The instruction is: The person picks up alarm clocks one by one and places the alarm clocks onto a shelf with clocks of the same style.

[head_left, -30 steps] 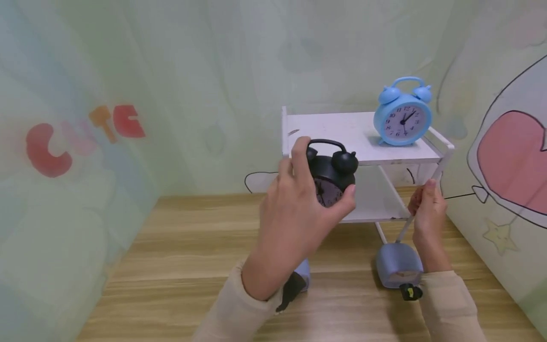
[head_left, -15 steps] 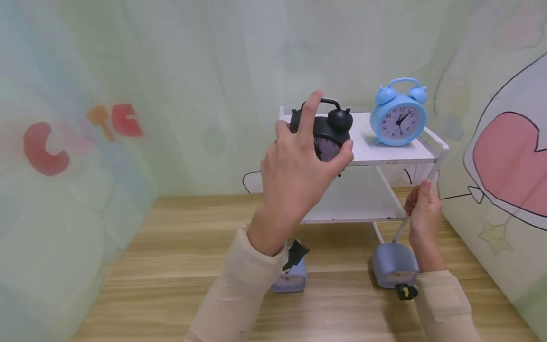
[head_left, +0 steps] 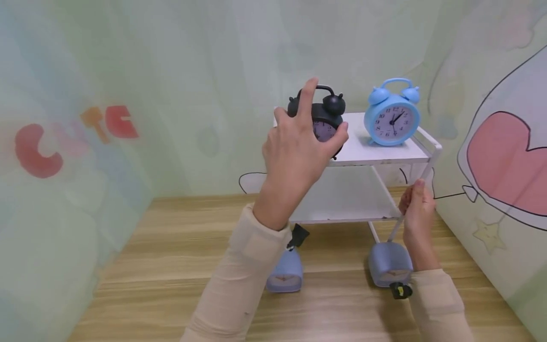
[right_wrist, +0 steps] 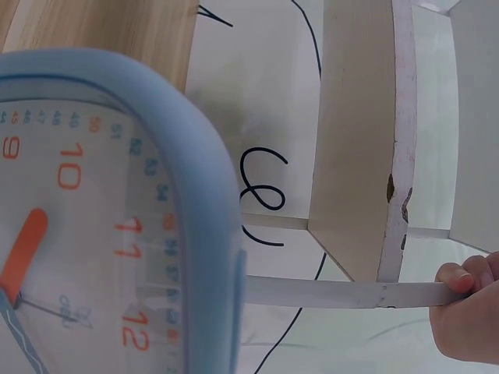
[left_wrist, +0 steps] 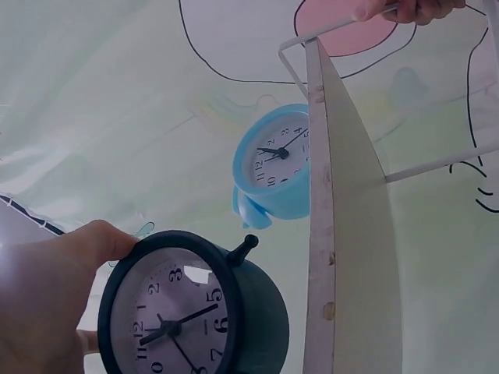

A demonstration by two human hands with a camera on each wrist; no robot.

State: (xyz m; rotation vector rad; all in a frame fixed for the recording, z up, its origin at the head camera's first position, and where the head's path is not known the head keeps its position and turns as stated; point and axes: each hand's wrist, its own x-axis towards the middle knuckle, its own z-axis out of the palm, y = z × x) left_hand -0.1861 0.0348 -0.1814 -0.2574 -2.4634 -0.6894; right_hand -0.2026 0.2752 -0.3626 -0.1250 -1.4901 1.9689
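Note:
My left hand (head_left: 295,147) grips a black twin-bell alarm clock (head_left: 331,109), thumb on its right side and a finger up by the handle. In the head view the clock overlaps the left part of a white two-tier rack's top shelf (head_left: 376,156). The left wrist view shows the black clock (left_wrist: 269,319) beside the shelf's front edge (left_wrist: 320,234), feet and all close to it. On the shelf's right end stands a light blue twin-bell alarm clock (head_left: 391,118). Lower down, my right hand (head_left: 419,209) holds the rack's front right leg (head_left: 395,230).
Two blue-grey square clocks (head_left: 285,273) (head_left: 390,261) sit on the wood-grain surface (head_left: 183,237) at the rack's front, left and right. The right one's face (right_wrist: 70,234) fills much of the right wrist view. A printed curtain (head_left: 213,95) closes in behind.
My left hand has lifted the black clock from below the shelf's front edge to the height of the top shelf. The right hand keeps its hold on the rack leg.

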